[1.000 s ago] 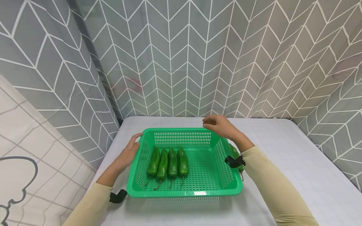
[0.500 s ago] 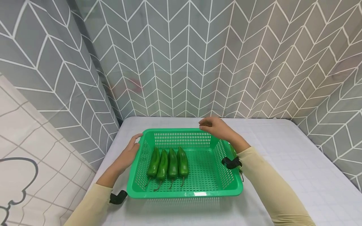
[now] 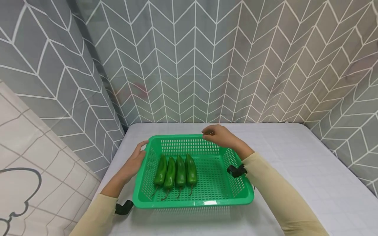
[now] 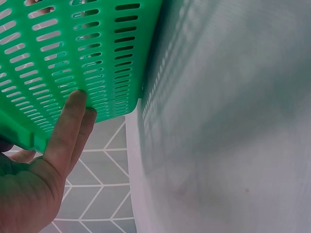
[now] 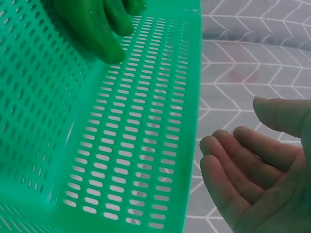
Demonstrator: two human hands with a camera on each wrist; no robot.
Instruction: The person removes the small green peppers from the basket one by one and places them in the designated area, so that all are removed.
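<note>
Several green chili peppers [image 3: 180, 172] lie side by side in the left half of a green perforated plastic basket [image 3: 193, 204], stems towards me. My left hand [image 3: 134, 160] is at the basket's left rim. In the left wrist view, two fairly straight fingers [image 4: 70, 128] lie against the outer wall below the rim. Over the back rim, right of its middle, my right hand [image 3: 220, 136] hovers with loosely bent fingers and nothing in it. The right wrist view shows its thumb apart from the fingers and a gap to the basket wall.
A white-clothed table [image 3: 295, 157] carries the basket. Grey chevron curtains [image 3: 189, 65] hang behind and at both sides. A white cloth with grid lines [image 3: 44, 170] hangs at left. My right forearm passes over the basket's right rim.
My right hand has moved left and slightly towards me along the back rim. Its forearm now hides most of the pepper outside the basket's right wall. The left hand stays put.
</note>
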